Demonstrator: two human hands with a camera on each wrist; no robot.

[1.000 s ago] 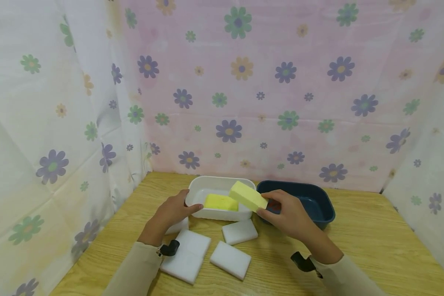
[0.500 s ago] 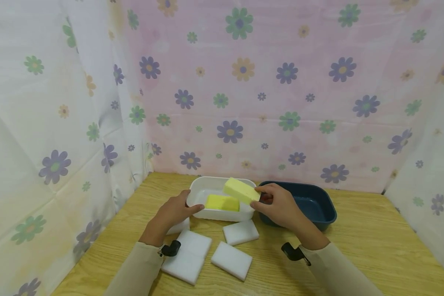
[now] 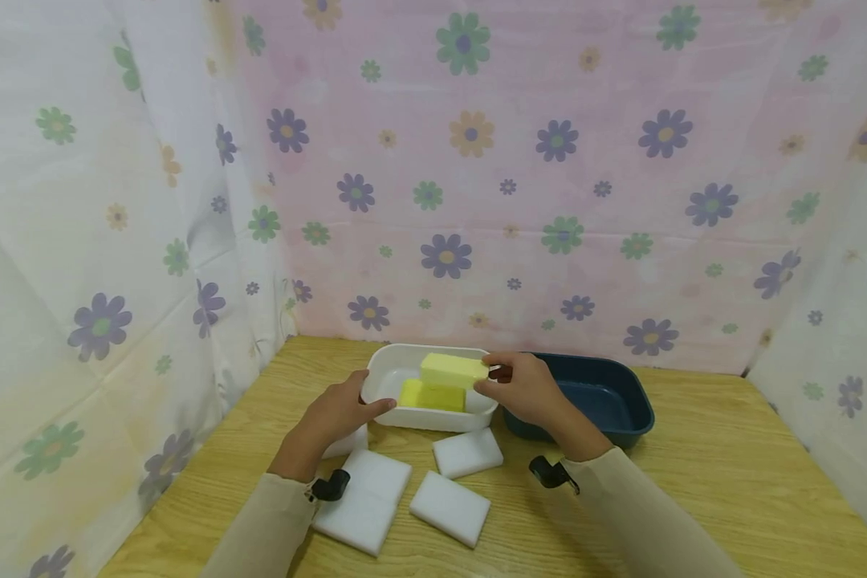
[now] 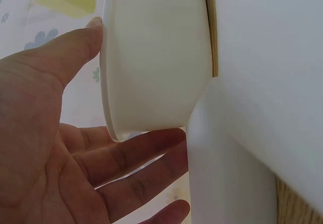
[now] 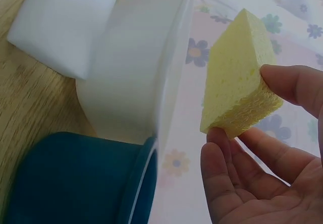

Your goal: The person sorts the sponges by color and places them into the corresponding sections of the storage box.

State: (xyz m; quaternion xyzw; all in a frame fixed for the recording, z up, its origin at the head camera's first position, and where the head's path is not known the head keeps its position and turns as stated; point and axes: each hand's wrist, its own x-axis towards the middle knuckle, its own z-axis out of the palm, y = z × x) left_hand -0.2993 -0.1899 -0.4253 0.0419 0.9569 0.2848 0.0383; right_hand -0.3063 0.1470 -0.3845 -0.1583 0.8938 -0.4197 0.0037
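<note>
My right hand [image 3: 529,392] pinches one end of a pale yellow sponge [image 3: 449,370] between thumb and fingers, over the white tub [image 3: 433,420]. Its porous side shows in the right wrist view. Inside the tub lies a second, brighter yellow sponge [image 3: 432,399], partly overlapped by the held one in the head view. At the tub's left end is my left hand [image 3: 339,411], thumb on the front rim and fingers round the end wall. In the left wrist view the thumb touches the rim of the tub wall [image 4: 156,57].
A dark blue tub [image 3: 639,417] stands right of the white one, partly hidden by the right hand. Several white foam blocks [image 3: 450,508] lie in front on the wooden table [image 3: 722,482], one partly behind the left wrist. Flowered cloth [image 3: 513,201] hangs around the table.
My right hand has moved left with the pale sponge, farther over the white tub, and the sponge has turned from slanted to nearly level. The left hand keeps its place.
</note>
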